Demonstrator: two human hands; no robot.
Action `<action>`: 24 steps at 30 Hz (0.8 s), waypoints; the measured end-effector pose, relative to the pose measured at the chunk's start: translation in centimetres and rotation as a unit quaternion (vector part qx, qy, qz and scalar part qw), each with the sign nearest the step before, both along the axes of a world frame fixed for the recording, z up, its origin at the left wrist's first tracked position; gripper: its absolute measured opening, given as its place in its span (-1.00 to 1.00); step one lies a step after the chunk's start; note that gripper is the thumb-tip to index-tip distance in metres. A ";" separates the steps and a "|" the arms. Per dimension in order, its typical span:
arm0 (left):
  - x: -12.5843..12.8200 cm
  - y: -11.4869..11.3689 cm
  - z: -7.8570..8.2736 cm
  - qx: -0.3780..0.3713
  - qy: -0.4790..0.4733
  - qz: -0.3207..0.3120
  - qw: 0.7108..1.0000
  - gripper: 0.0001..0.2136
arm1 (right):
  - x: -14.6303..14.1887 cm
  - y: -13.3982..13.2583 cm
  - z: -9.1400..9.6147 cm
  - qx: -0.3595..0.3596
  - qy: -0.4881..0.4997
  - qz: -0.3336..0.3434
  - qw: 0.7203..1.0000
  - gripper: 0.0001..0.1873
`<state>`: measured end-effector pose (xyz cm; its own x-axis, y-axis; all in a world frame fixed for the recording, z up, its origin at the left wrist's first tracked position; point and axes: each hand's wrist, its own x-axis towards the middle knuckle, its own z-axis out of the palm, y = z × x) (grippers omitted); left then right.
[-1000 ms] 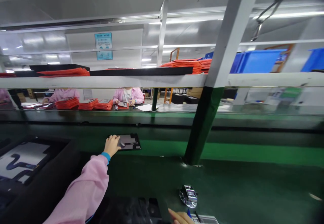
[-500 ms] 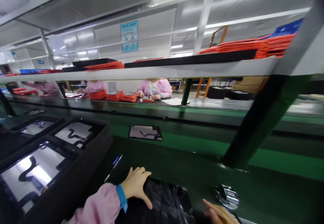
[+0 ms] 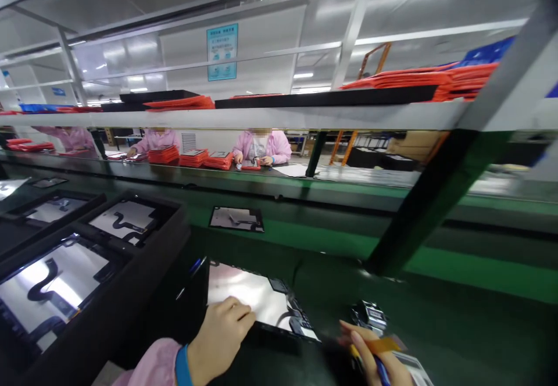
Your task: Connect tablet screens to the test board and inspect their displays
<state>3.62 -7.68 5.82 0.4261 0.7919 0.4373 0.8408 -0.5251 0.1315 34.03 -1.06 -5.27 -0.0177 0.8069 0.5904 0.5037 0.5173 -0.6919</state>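
My left hand (image 3: 227,335) has its fingers curled over the near edge of a flat display panel (image 3: 244,284). The panel shows a shiny silver back, with a black border and a dark flex cable at its right end. To the right, my right hand (image 3: 381,358) is closed around a thin blue and yellow tool (image 3: 382,371), whose tip I cannot make out. A strip of amber tape (image 3: 384,345) lies across its fingers. Just beyond that hand stands a shiny metal object (image 3: 369,315), perhaps a tape roll or dispenser. A blue pen (image 3: 190,278) lies left of the panel.
Black trays (image 3: 174,229) with similar panels stand at left. Another panel (image 3: 236,218) lies on the green belt (image 3: 300,238) ahead. A dark post (image 3: 429,211) rises at right. Across the line, people in pink sit near red stacks (image 3: 218,160); a shelf (image 3: 270,120) spans above.
The panel's silver back now faces up where a dark, glossy surface lay. My left hand has gone from spread fingers to curled ones on its edge. Amber tape now shows at my right hand.
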 end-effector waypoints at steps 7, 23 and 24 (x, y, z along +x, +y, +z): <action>-1.9 -2.7 -6.2 -0.009 -0.036 -0.087 0.995 -0.72 | -2.8 -0.2 2.9 0.057 -0.037 0.075 0.995 -0.77; 1.8 3.5 -5.4 -0.383 -0.414 -0.050 0.824 -0.60 | -6.1 0.6 2.4 -0.141 0.064 0.316 0.936 -0.76; 2.3 3.9 -5.4 -0.412 -0.457 -0.070 0.786 -0.58 | -5.9 0.6 2.5 -0.144 0.070 0.322 0.933 -0.76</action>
